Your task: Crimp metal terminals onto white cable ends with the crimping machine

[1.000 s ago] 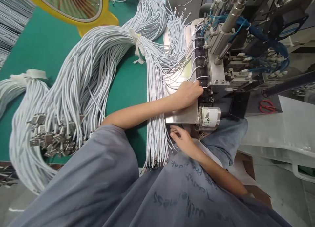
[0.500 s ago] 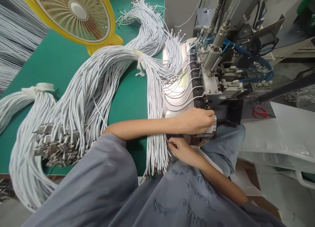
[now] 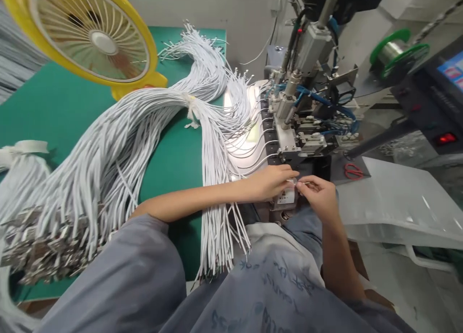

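My left hand (image 3: 273,181) is at the front of the machine (image 3: 287,130), its arm lying across the bundle of white cables (image 3: 217,169). Its fingers are closed together on something I cannot make out. Facing it, my right hand (image 3: 318,193) has thumb and forefinger pinched at what looks like a thin cable end. The fingertips of both hands nearly meet above a labelled metal part (image 3: 285,196). Several white cables run from the bundle into the black slotted block (image 3: 272,142) on the machine's left side.
A yellow fan (image 3: 154,80) stands on the green table (image 3: 173,154). Cables with metal connectors (image 3: 50,244) lie at the left. Red scissors (image 3: 353,171), a green spool (image 3: 392,51) and a screen (image 3: 454,70) are at the right.
My right hand has moved up and right from the cable ends to beside my left hand. The view has shifted, bringing the spool and screen into sight.
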`<control>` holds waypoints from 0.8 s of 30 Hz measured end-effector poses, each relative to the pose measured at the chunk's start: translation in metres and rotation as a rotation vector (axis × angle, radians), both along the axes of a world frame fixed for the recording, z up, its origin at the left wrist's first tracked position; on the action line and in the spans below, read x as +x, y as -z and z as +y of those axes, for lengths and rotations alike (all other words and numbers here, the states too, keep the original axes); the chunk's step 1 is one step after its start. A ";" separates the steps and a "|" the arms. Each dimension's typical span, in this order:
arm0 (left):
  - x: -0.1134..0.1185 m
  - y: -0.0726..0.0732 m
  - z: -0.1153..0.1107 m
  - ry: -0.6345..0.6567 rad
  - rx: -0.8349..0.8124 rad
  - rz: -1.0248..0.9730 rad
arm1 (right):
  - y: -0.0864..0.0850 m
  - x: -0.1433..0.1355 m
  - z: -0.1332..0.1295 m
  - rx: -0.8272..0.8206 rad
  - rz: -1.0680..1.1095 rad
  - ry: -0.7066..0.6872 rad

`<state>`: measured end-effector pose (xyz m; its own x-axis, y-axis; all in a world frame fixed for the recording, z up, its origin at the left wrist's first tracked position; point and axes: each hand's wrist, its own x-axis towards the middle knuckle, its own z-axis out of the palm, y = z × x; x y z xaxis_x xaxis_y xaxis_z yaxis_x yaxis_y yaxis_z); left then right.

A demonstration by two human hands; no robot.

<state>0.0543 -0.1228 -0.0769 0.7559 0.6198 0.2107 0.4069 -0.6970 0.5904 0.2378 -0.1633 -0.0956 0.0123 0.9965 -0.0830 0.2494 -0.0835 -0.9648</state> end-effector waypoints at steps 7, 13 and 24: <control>-0.002 -0.008 0.010 -0.059 -0.085 -0.192 | -0.001 -0.015 0.005 0.059 0.273 0.058; -0.003 -0.016 0.011 -0.027 -0.214 -0.313 | -0.009 -0.025 0.004 0.174 0.210 0.116; -0.005 -0.002 0.015 0.023 0.031 -0.147 | -0.017 -0.006 0.014 0.131 -0.038 -0.026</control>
<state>0.0488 -0.1080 -0.0746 0.7293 0.5941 0.3393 0.3012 -0.7241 0.6204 0.2314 -0.1491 -0.0782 -0.0126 0.9988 0.0478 0.2865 0.0494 -0.9568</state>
